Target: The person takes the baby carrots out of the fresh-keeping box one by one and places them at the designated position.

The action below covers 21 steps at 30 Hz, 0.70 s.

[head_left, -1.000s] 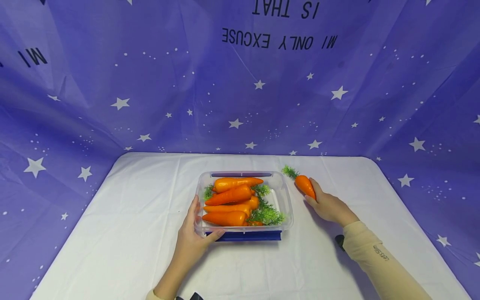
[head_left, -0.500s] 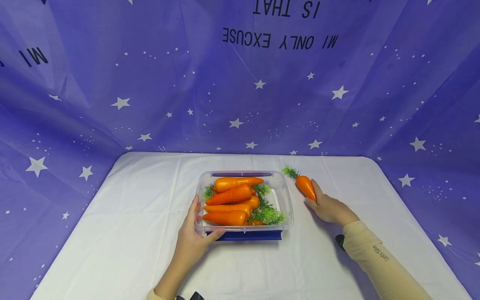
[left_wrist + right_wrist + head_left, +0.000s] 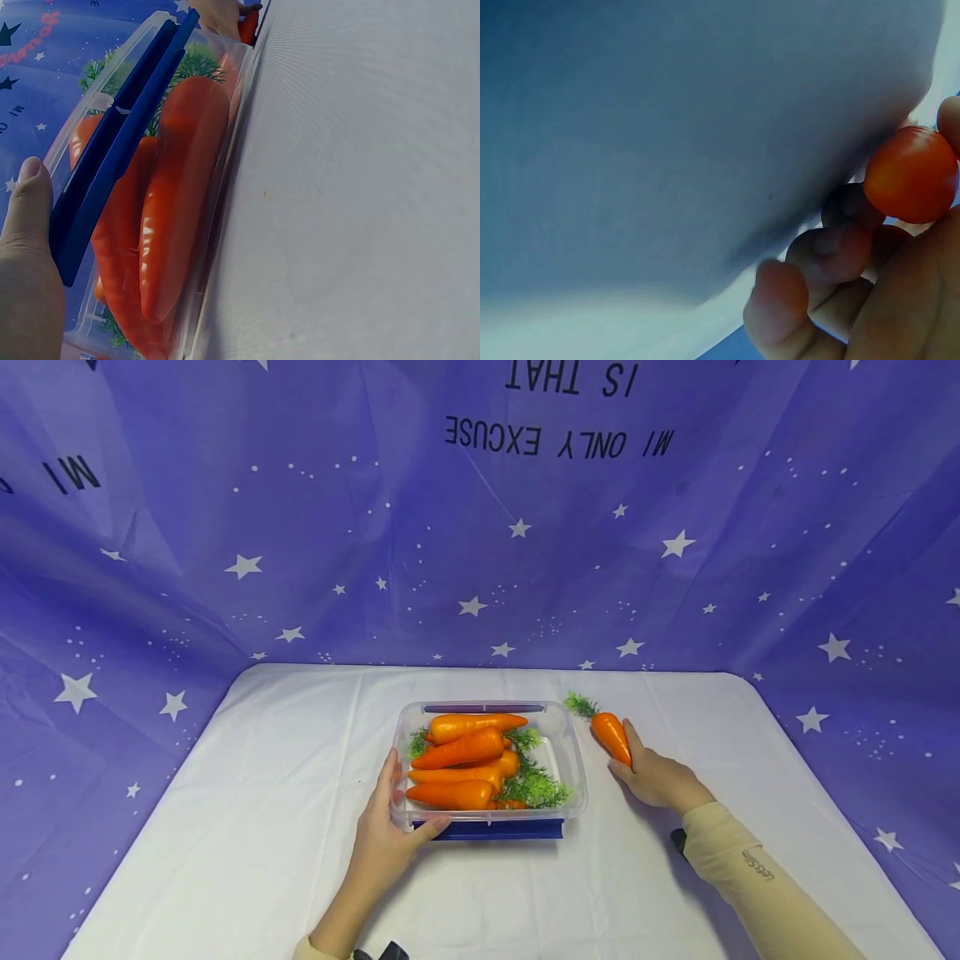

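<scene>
A: How far along is this looking?

B: Well along, I'd judge. The clear box (image 3: 491,816) is standing uncovered on the bench (image 3: 487,893), and several carrots (image 3: 461,747) are lying inside, partly over one another. I'm counting at least four; the upper ones are hiding whatever is underneath.

A: And what's left?

B: One loose carrot (image 3: 611,737), as far as I'm seeing. It's sitting outside the box, just beside the right wall, its leafy top (image 3: 581,704) pointing away toward the far side.

A: What's the right hand (image 3: 660,777) doing?

B: It's gripping that carrot around the tapered end, thumb on one side and fingers on the other, so it's closing down to the carrot's thickness. Whether the carrot is resting on the bench or hanging just above it, I can't fairly say; the right wrist view is too dim.

A: And the left hand (image 3: 386,837)?

B: That one is holding the box at its near left corner. The thumb is lying along the near side, by the blue latch (image 3: 498,831), while the fingers are reaching along the left wall, spreading only as wide as the corner is asking.
</scene>
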Each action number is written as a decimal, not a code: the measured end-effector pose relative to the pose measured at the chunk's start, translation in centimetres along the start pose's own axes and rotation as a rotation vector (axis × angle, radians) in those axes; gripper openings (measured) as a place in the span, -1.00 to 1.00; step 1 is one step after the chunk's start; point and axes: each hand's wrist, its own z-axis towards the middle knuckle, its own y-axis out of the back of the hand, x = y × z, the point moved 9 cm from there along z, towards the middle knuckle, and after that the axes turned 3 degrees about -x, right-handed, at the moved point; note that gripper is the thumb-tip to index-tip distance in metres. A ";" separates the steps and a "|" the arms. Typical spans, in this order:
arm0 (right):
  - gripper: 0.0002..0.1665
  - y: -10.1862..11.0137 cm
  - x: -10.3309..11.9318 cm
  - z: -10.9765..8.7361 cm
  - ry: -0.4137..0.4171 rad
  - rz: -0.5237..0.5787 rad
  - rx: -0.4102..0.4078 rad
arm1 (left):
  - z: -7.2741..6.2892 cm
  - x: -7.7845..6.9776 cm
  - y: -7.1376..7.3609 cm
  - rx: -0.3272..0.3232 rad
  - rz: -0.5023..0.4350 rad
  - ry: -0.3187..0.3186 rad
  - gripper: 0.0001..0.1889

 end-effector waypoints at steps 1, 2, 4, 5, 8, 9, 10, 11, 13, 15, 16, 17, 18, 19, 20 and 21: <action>0.04 0.0 0.0 0.0 -0.002 -0.008 -0.003 | 0.0 0.0 0.0 0.001 -0.002 0.001 0.20; 0.04 0.1 0.0 0.0 -0.001 -0.016 -0.007 | 0.0 0.0 0.0 0.002 -0.004 0.003 0.21; 0.04 0.2 0.0 0.0 -0.001 -0.029 -0.017 | 0.0 0.0 0.0 0.002 -0.006 0.004 0.21; 0.04 0.3 -0.1 0.0 -0.003 -0.036 -0.023 | 0.0 0.0 0.0 0.002 -0.007 0.005 0.21; 0.04 0.6 -0.1 -0.1 -0.003 -0.059 -0.039 | 0.0 0.1 0.0 0.001 -0.003 0.006 0.22; 0.05 0.7 -0.1 -0.2 -0.008 -0.062 -0.046 | 0.1 0.1 0.0 0.001 -0.001 0.006 0.22; 0.06 0.9 0.0 -0.2 -0.008 -0.066 -0.055 | 0.0 0.2 0.0 0.001 -0.001 0.008 0.22; 0.06 1.1 0.0 -0.3 -0.011 -0.071 -0.067 | 0.0 0.2 0.0 0.002 0.000 0.010 0.22; 0.07 1.6 0.2 -0.5 -0.014 -0.072 -0.091 | 0.0 0.2 0.0 0.004 -0.001 0.013 0.22; 0.07 2.2 0.4 -0.7 -0.011 -0.069 -0.115 | 0.0 0.1 0.0 0.005 -0.004 0.014 0.22; 0.06 2.6 0.6 -0.8 -0.006 -0.067 -0.127 | 0.0 0.1 0.0 0.005 -0.006 0.017 0.22; 0.05 2.9 0.8 -0.9 -0.001 -0.065 -0.138 | 0.0 0.1 0.0 0.005 -0.007 0.017 0.22; 0.05 3.3 1.0 -1.0 0.005 -0.060 -0.146 | 0.0 0.1 0.0 0.004 -0.009 0.018 0.22; 0.05 3.6 1.3 -1.0 0.013 -0.055 -0.155 | 0.0 0.1 0.0 0.004 -0.009 0.018 0.22; 0.05 4.0 1.6 -1.1 0.024 -0.055 -0.167 | 0.0 0.1 0.0 0.003 -0.012 0.018 0.22; 0.05 4.4 1.9 -1.2 0.034 -0.053 -0.177 | 0.0 0.1 0.0 0.001 -0.014 0.017 0.22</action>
